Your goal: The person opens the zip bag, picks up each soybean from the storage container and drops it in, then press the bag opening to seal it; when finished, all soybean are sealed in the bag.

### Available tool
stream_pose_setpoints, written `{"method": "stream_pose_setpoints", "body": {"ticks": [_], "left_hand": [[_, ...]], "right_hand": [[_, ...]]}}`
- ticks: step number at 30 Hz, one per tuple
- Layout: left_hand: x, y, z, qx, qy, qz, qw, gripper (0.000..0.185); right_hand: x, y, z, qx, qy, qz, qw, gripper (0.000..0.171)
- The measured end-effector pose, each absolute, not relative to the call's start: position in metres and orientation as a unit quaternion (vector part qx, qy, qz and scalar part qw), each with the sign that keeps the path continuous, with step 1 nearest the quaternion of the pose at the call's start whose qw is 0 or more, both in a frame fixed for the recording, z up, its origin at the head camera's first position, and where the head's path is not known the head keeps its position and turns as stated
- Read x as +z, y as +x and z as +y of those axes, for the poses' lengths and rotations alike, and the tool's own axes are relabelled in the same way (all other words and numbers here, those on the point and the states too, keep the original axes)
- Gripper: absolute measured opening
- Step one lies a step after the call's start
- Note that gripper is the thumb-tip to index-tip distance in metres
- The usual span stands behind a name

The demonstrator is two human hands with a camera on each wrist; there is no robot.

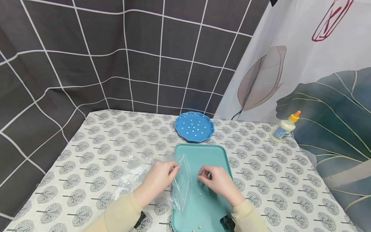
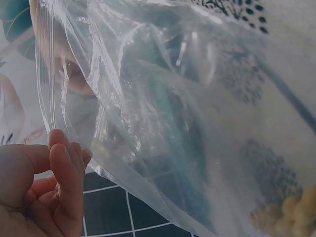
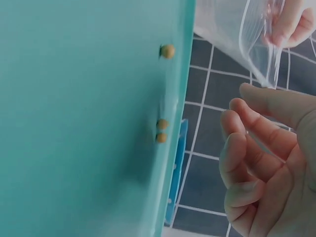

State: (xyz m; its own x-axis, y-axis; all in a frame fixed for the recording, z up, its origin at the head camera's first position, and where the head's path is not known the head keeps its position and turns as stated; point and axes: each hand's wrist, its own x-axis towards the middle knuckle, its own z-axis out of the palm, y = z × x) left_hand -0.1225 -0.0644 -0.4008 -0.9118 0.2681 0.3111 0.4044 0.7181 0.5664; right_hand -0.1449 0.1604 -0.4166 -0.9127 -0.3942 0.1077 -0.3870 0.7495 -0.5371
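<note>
My left hand point(image 1: 162, 172) pinches the zip edge of a clear plastic zip bag point(image 1: 182, 183) between thumb and fingers. The bag trails left over the tablecloth and its mouth overlaps the tray. In the left wrist view, several round yellowish beans point(image 2: 292, 217) show at the bag's lower right. Over the teal tray point(image 1: 188, 212) hovers my right hand point(image 1: 218, 181), fingers loosely bent. The right wrist view shows a gap between its thumb and fingers, with nothing held. Small round beans lie on the tray, one bean point(image 1: 200, 194) just below the right hand and a pair point(image 3: 162, 131) elsewhere.
A blue scalloped plate point(image 1: 195, 127) with white dots stands behind the tray. At the right rear is a glue bottle point(image 1: 284, 127) with an orange tip. A tree-print tablecloth point(image 1: 95, 167) covers the table, and a dark grid curtain point(image 1: 145, 64) hangs behind.
</note>
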Motion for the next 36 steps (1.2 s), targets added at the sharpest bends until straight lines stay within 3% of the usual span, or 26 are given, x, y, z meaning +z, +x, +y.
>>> {"method": "stream_pose_setpoints", "body": {"ticks": [36], "left_hand": [[-0.402,-0.122,-0.065,-0.320,-0.190,-0.921,0.113,0.011]], "right_hand": [[-0.431,-0.155,0.172,-0.208,-0.172,0.962,0.047,0.016]]}}
